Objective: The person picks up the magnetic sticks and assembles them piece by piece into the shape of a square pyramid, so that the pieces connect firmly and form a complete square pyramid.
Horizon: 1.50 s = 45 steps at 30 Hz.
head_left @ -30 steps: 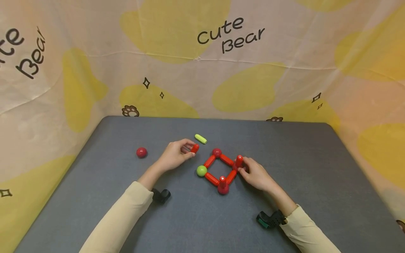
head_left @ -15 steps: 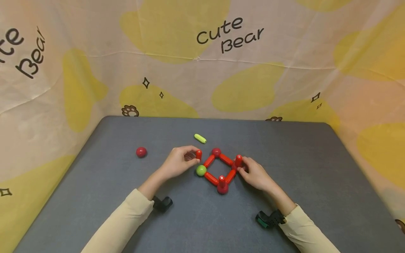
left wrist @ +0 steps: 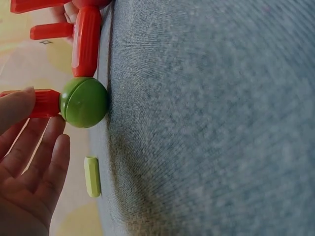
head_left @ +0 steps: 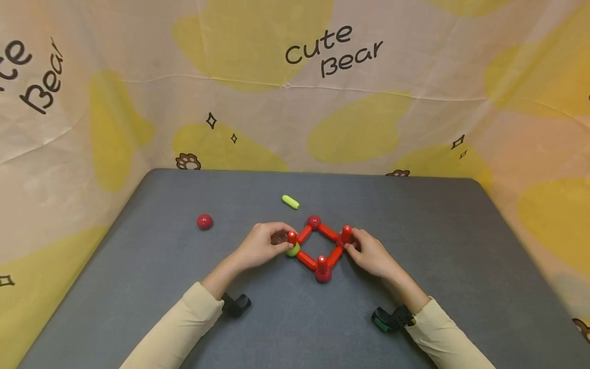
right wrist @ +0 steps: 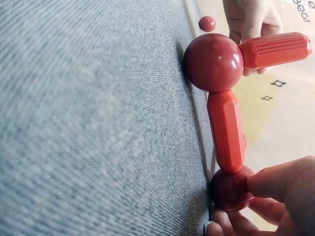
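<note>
A square of red rods (head_left: 306, 260) joined by balls lies on the table, with one green ball (left wrist: 84, 102) at its left corner. My left hand (head_left: 262, 248) pinches a red rod (left wrist: 47, 104) that stands upright, its lower end against the top of the green ball. At the right corner, the fingers of my right hand (head_left: 372, 254) grip a red ball (right wrist: 231, 189), which bears another upright rod (head_left: 347, 233). The front red ball (right wrist: 214, 62) also carries an upright rod (right wrist: 275, 50). The back ball (head_left: 314, 221) has none on top.
A loose red ball (head_left: 205, 222) lies to the left on the grey table (head_left: 438, 230). Behind the square rests a short yellow-green rod (head_left: 291, 202). A patterned cloth (head_left: 258, 118) hangs around the table's back and sides.
My left hand has come toward me and slightly right, lowering the red rod from beside the square onto the green ball. The right hand keeps its hold at the right corner.
</note>
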Tool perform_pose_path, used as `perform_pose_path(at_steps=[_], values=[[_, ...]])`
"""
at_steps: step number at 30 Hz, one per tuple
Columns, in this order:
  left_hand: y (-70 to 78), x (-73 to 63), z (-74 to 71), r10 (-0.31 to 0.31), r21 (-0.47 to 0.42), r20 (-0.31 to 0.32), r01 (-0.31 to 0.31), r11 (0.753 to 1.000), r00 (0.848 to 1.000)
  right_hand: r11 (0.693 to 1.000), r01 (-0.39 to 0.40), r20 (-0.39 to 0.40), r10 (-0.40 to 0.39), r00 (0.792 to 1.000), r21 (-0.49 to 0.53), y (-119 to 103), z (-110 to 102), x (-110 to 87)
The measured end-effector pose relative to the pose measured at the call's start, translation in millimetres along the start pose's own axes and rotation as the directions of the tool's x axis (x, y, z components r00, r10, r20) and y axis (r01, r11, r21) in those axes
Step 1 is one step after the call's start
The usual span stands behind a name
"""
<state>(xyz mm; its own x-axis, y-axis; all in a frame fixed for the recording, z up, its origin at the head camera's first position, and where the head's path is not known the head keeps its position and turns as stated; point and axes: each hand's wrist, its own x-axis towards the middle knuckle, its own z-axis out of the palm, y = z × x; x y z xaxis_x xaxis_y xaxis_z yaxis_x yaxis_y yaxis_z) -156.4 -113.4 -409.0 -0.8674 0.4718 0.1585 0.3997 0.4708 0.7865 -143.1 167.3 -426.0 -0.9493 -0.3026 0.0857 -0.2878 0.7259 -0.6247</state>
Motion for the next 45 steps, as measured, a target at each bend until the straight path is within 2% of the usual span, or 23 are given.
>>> perform_pose_path(at_steps=[8,16,21,26,32,40,45], values=[[-5.3,-0.4,2.5,0.004,0.008,0.011,-0.004,1.000,1.000,1.000,-0.003,0.003,0.003,1.000,-0.002,0.5,1.0,-0.4],[-11.6,-2.3,5.4,0.063,0.154,0.055,-0.071,0.986,0.997,1.000,-0.006,0.002,0.006,1.000,-0.008,0.0,2.9,2.6],[-9.2,-8.1,5.3,0.065,0.162,0.078,-0.077,0.984,0.995,1.000,0.016,0.011,-0.016,1.000,-0.009,-0.3,3.7,9.9],[-2.8,-12.4,6.4,0.037,0.176,0.104,-0.055,0.983,0.994,1.000,0.021,0.031,-0.021,0.999,0.006,-0.1,2.7,19.5],[3.5,-15.6,10.2,0.040,0.210,0.132,-0.067,0.975,0.990,1.000,-0.008,0.048,0.007,0.999,0.012,-1.2,2.7,32.2],[8.1,-19.6,14.2,0.013,0.193,0.166,-0.045,0.980,0.986,0.996,-0.079,0.085,0.075,0.994,0.044,-5.0,4.6,45.0],[8.4,-20.4,16.0,0.030,0.215,0.174,-0.068,0.974,0.984,0.995,-0.082,0.089,0.078,0.993,0.049,-7.5,4.4,48.3]])
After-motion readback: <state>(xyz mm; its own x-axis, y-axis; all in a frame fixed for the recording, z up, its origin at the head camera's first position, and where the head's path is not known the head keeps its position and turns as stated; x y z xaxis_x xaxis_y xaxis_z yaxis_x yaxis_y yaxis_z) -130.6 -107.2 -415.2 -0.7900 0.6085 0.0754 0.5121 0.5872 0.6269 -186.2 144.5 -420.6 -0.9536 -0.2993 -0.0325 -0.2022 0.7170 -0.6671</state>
